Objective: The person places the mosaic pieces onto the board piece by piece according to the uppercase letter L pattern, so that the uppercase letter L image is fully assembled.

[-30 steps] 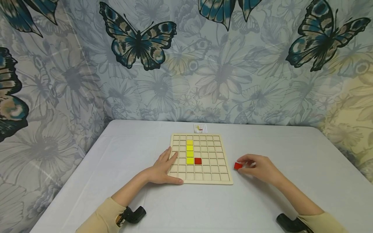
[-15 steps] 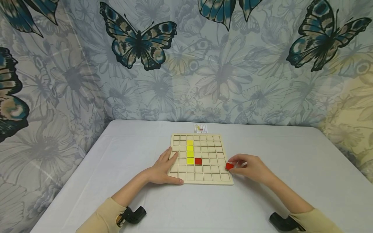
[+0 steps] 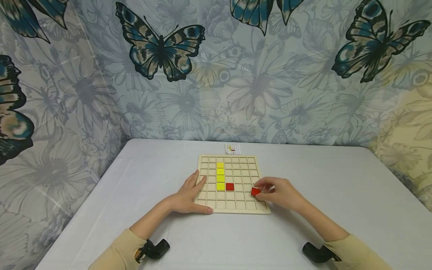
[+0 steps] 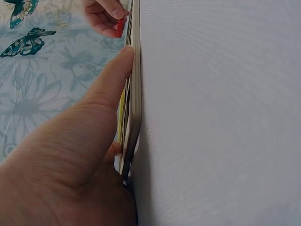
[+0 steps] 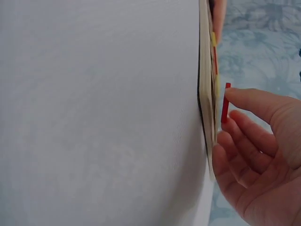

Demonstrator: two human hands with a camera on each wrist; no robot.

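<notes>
A wooden grid board (image 3: 240, 205) lies on the table. Four-sided yellow tiles (image 3: 221, 179) form a column in its squares, and a red tile (image 3: 230, 186) sits just right of the lowest one. My left hand (image 3: 185, 198) rests on the board's left side with fingers spread, its thumb along the near edge. Above the right part of the board, my right hand (image 3: 280, 193) pinches a second red square tile (image 3: 255, 192) between thumb and fingers. The right wrist view shows this thin tile (image 5: 225, 106) edge-on, apart from the board's surface.
A small printed card (image 3: 232, 149) with a coloured grid pattern lies just behind the board. White cloth (image 3: 152, 161) covers the table, whose back edge meets a wall covering (image 3: 209, 97) with butterflies and flowers. Black devices (image 3: 156, 249) are strapped at both wrists.
My right hand has carried the pinched red tile leftward, from the table beside the board to over the board's right-hand columns. The left hand stays in place.
</notes>
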